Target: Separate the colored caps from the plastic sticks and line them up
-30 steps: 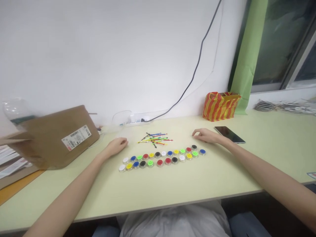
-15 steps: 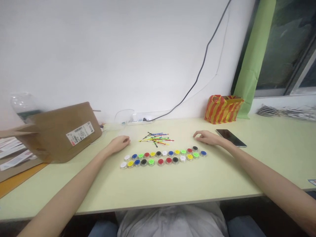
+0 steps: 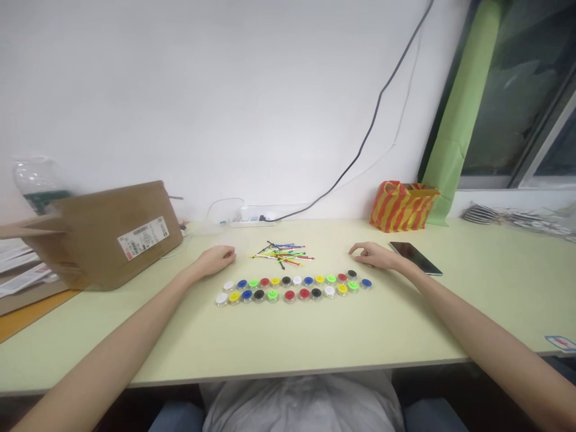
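My left hand rests on the table with its fingers curled in and nothing visible in them, left of a pile of thin coloured plastic sticks. On the pile's right lies my right hand, fingers loosely bent and apart, holding nothing. Nearer to me, two rows of small round clear pots with coloured lids stretch between my forearms. One red-lidded pot sits in the front row; a black-lidded pot is behind it. Lids are white, blue, green, red, yellow and black.
A cardboard box stands at the left, with a clear plastic bottle behind it. A power strip lies against the wall. To the right are a dark tablet, a red-and-yellow striped bag and a green curtain.
The view has turned slightly, so the scene sits a little further left. Both hands stay in their places on the table, and the sticks and pots have not moved.
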The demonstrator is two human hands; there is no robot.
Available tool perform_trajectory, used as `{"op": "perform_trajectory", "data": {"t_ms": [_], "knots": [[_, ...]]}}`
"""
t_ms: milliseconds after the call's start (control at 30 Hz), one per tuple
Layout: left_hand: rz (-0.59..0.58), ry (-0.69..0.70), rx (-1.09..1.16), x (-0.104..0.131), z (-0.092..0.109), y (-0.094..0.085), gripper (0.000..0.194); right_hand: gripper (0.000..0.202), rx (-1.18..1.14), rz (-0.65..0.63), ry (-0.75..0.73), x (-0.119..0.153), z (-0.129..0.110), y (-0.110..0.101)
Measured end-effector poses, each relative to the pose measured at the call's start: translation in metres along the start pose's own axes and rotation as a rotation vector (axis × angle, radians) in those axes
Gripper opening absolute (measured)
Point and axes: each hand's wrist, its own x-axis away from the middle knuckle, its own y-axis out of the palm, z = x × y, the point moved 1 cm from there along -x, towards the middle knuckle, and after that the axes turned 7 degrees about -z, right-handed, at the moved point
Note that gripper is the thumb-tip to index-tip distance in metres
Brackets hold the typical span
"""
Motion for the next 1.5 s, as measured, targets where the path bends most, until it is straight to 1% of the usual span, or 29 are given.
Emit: {"op": "perform_trajectory", "data": {"t_ms": [200,533,700,867,1000,1167,1367,1500], "knots": [[0.002,0.007,0.011,0.002,0.002,0.0,0.031,0.057,-0.011,-0.003,0.008,0.003,-0.004,0.0],[-0.007,0.002,0.01,0.006,0.007,-0.001,0.03,0.062,-0.022,-0.016,0.022,0.002,-0.001,0.001],[-0.018,0.001,0.005,0.007,0.01,-0.004,0.029,0.06,-0.031,-0.014,0.015,0.003,-0.003,0.001],[-0.03,0.002,-0.009,0.005,0.009,-0.002,0.03,0.058,-0.029,-0.003,0.01,0.0,0.003,0.002],[-0.03,-0.01,0.002,0.005,0.008,0.0,0.025,0.057,-0.026,-0.012,0.005,-0.001,0.006,0.001],[-0.048,0.004,0.012,0.005,0.009,0.001,0.033,0.058,-0.035,-0.019,0.014,0.001,0.004,0.0],[-0.059,0.021,0.037,0.004,0.008,0.0,0.038,0.053,-0.045,-0.018,0.028,0.003,-0.001,-0.001],[-0.058,0.02,0.052,0.003,0.007,-0.001,0.042,0.051,-0.054,0.005,0.025,0.005,-0.003,-0.002]]}}
